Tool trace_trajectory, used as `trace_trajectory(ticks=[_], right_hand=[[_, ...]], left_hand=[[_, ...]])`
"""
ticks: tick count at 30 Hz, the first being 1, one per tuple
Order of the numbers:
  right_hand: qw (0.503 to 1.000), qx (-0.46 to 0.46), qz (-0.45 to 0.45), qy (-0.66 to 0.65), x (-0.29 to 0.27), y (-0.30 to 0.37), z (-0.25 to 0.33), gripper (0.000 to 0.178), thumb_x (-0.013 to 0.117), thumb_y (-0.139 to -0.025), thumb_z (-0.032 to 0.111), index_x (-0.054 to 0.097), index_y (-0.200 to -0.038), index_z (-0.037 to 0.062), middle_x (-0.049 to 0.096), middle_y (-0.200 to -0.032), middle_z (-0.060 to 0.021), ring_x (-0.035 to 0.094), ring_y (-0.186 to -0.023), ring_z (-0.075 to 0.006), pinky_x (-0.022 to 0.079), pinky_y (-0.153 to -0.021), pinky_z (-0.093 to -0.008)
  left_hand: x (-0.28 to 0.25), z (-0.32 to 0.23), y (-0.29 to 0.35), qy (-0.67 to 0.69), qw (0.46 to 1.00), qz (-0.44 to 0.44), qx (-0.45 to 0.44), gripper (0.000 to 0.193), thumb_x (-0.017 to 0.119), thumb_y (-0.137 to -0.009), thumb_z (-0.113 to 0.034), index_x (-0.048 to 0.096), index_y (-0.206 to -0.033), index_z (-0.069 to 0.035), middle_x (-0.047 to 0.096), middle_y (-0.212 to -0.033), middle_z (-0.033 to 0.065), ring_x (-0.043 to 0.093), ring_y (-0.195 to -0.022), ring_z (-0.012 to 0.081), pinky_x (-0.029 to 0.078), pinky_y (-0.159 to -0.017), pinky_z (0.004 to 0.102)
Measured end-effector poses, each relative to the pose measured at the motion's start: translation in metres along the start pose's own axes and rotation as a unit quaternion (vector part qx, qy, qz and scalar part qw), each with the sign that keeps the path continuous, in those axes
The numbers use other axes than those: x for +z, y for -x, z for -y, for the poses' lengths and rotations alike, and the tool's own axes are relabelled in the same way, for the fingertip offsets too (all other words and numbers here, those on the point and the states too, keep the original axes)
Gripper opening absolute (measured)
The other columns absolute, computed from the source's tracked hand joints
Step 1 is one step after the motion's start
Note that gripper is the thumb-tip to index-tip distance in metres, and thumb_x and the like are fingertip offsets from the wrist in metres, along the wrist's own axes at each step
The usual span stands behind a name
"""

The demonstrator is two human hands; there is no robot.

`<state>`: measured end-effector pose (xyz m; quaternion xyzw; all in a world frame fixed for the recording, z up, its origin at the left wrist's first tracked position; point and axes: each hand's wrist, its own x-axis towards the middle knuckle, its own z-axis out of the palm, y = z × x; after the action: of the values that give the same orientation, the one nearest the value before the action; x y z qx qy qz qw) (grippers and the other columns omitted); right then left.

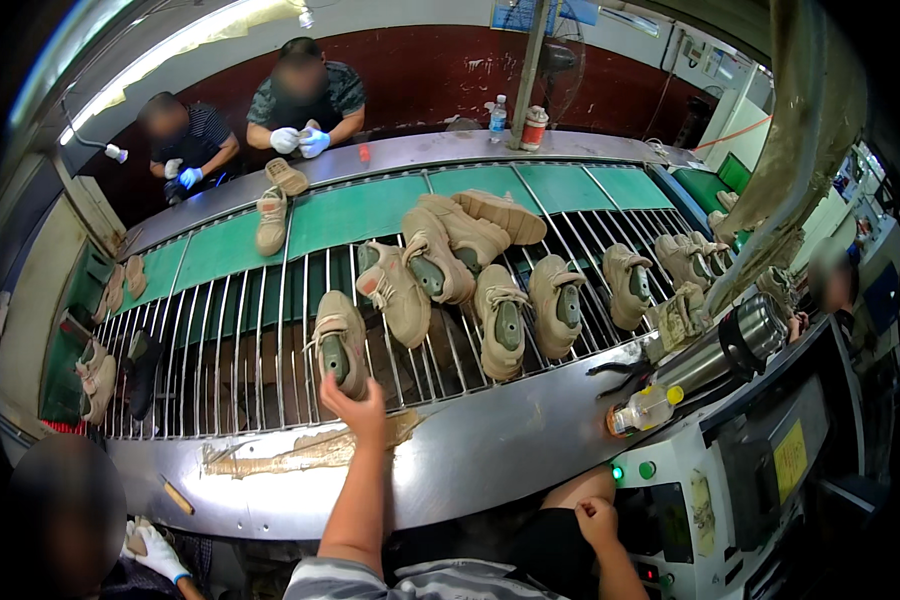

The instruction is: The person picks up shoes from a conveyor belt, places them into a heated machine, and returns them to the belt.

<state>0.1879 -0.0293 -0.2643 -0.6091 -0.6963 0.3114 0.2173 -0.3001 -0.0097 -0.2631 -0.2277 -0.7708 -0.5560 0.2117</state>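
My left hand [357,407] reaches over the rail of the roller conveyor and grips the heel end of a beige lace-up shoe [340,328]. A grey-green last fills that shoe's opening, and its toe points away from me. Just right of it lies another beige shoe [398,300], tilted on the rollers. Down by my lap, my right hand [597,520] is curled closed beside the control box; whatever its fingers hold, if anything, is hidden. More beige shoes with lasts, such as one shoe [501,325], stand further right along the rollers.
Across a green belt [370,208], two people in gloves handle things. A gloved person sits at lower left. On the steel ledge [470,455] lie a yellow-handled tool [178,495], a capped bottle [645,410] and a steel flask [720,345]. A control box [670,520] stands at right.
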Motion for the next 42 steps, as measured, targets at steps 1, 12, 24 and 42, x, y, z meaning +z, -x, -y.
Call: trace_trajectory(ticks=[1, 12, 24, 42], right_hand=[[0.999, -0.011, -0.040, 0.019, 0.006, 0.005, -0.010, 0.008, 0.070, -0.076, 0.009, 0.067, -0.078, 0.0020, 0.065, -0.072, -0.0102, 0.064, -0.061, -0.0198, 0.050, -0.058, -0.0308], [0.990, -0.052, -0.129, 0.019, 0.018, -0.007, -0.009, 0.007, 0.069, -0.072, 0.007, 0.064, -0.070, 0.0041, 0.058, -0.062, -0.0085, 0.057, -0.054, -0.0201, 0.045, -0.052, -0.0293], [0.996, 0.010, -0.083, -0.006, 0.013, 0.005, -0.019, 0.007, 0.070, -0.076, 0.006, 0.066, -0.076, 0.0006, 0.062, -0.066, -0.0068, 0.061, -0.060, -0.0127, 0.048, -0.057, -0.0274], [0.833, -0.035, 0.003, -0.552, -0.108, 0.102, 0.126, 0.108, 0.071, -0.070, 0.021, 0.004, -0.153, 0.0091, 0.038, -0.142, -0.0177, 0.040, -0.129, -0.0270, 0.030, -0.107, -0.0404]], left_hand=[[0.016, -0.012, 0.012, 0.042, 0.997, 0.056, 0.024, 0.064, 0.072, -0.074, -0.011, 0.042, -0.130, 0.001, 0.044, -0.124, 0.0186, 0.041, -0.121, 0.0342, 0.035, -0.102, 0.0443], [0.290, -0.015, -0.101, 0.040, 0.882, 0.343, -0.320, 0.074, 0.072, -0.078, -0.040, 0.046, -0.129, 0.008, 0.059, -0.118, 0.0237, 0.061, -0.103, 0.0357, 0.050, -0.087, 0.0447], [0.287, -0.011, -0.119, 0.228, 0.820, 0.363, -0.380, 0.059, 0.078, -0.069, -0.019, 0.052, -0.112, 0.012, 0.063, -0.103, 0.0173, 0.066, -0.086, 0.0280, 0.053, -0.070, 0.0408], [-0.148, -0.227, 0.156, 0.514, 0.401, 0.682, -0.332, 0.062, 0.077, -0.074, -0.016, 0.049, -0.127, 0.000, 0.062, -0.113, 0.0089, 0.061, -0.103, 0.0207, 0.048, -0.092, 0.0355]])
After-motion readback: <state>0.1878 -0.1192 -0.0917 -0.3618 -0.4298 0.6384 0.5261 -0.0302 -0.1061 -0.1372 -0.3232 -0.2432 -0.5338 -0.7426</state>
